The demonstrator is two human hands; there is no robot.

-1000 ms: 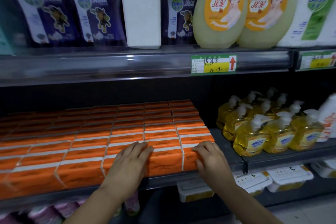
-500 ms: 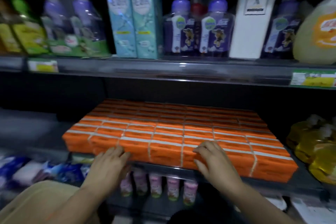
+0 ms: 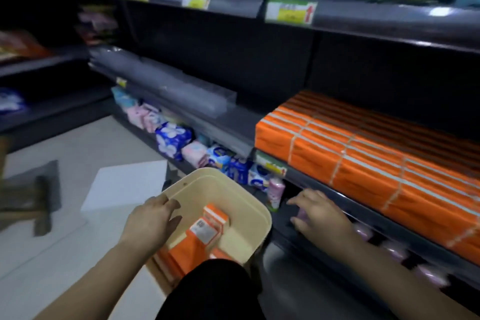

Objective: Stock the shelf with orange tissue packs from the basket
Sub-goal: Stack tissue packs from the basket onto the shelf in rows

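Now the step in hand looks like the fetch: the left hand hovers over the near-left part of the beige basket, fingers apart and loosely bent, gripping nothing. The right hand is just right of the basket, fingers relaxed and apart, also empty. The orange tissue packs left to stock lie low inside the basket, one propped on edge with its label up. Up and right of the basket, the stocked orange block fills the shelf to its front edge. Bare shelf lies above the basket — likely the open room for more. The next move calls for dipping past the basket's rim, closing on a pack and lifting clear of rim and shelf lip. Pink bottles stand just right of the basket — a knock risk.
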